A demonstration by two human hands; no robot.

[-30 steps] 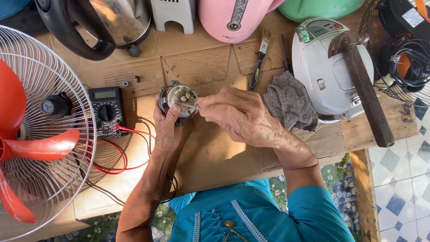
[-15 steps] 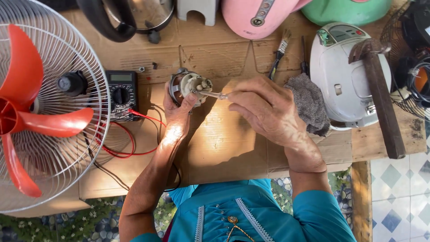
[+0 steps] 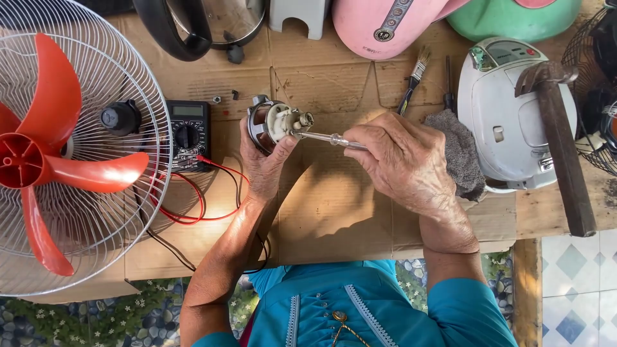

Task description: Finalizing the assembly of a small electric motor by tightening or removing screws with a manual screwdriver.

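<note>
Head view, left to right, with places given relative to the motor (image 3: 273, 122). Far left of the motor, a fan (image 3: 64, 154) with red blades and a wire guard lies on the desk (image 3: 334, 218), which is covered with brown cardboard. Between fan and motor sits a black multimeter (image 3: 187, 132); its red and black leads (image 3: 193, 199) loop below and left of the motor. Two small nuts (image 3: 217, 99) lie just above the multimeter. The left hand (image 3: 267, 164) grasps the motor from below, fingers wrapped round its dark body, holding it above the desk with the white end cap and shaft facing right. Just right of the motor, the screwdriver (image 3: 321, 137) runs level, its tip touching the white end cap. The right hand (image 3: 402, 157) is clenched on the screwdriver handle, which is hidden in the fist. Above the motor stand a black-handled steel kettle (image 3: 205, 22), a grey plastic piece (image 3: 307, 14) and a pink appliance (image 3: 385, 19). Up and right of the motor lie a small paintbrush (image 3: 414, 77) and a dark tool (image 3: 448, 83). A grey rag (image 3: 463, 154) lies just behind the right hand. Further right stand a white cooker (image 3: 508, 115) and a green vessel (image 3: 514, 16). A hammer (image 3: 559, 141) rests across the cooker. At the far right edge, part of another wire guard (image 3: 598, 96) shows.
</note>
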